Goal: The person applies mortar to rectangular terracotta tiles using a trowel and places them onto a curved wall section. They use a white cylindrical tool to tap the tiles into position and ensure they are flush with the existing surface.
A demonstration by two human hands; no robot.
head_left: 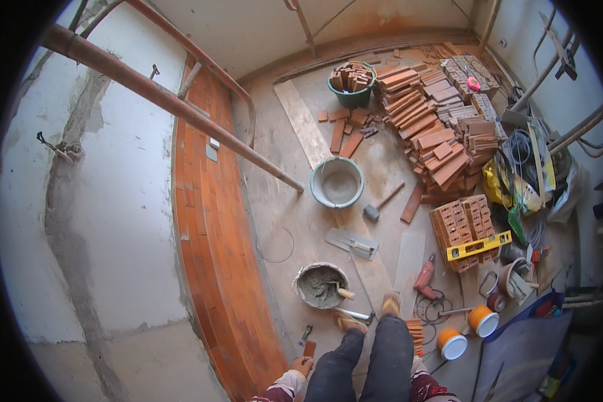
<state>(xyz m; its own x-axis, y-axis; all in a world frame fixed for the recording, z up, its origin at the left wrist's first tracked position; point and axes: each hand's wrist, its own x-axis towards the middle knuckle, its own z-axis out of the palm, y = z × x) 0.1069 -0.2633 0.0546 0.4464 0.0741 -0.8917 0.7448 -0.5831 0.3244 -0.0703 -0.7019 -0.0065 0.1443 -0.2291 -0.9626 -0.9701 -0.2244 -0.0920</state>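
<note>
My left hand (300, 366) is closed on a small reddish-brown tile (309, 348), held beside my left leg at the lower edge. Close by on the floor lies a small tool with a dark handle (305, 333). Of my right hand (419, 366) only a little shows past my right leg, and its fingers are hidden. It is nearest to a small stack of tiles (415, 333). In front of my feet stands a bucket of grey mortar (298, 280) with a trowel (344, 293) in it. A hammer (359, 315) lies by my left foot.
Strips of orange tile (211, 254) cover the left wall's lower part, with metal scaffold tubes (181, 107) crossing above. Ahead are a pail (312, 181), notched trowel (352, 244) and mallet (372, 212). Tile piles (409, 100), a yellow level (479, 246) and a red drill (425, 276) lie right.
</note>
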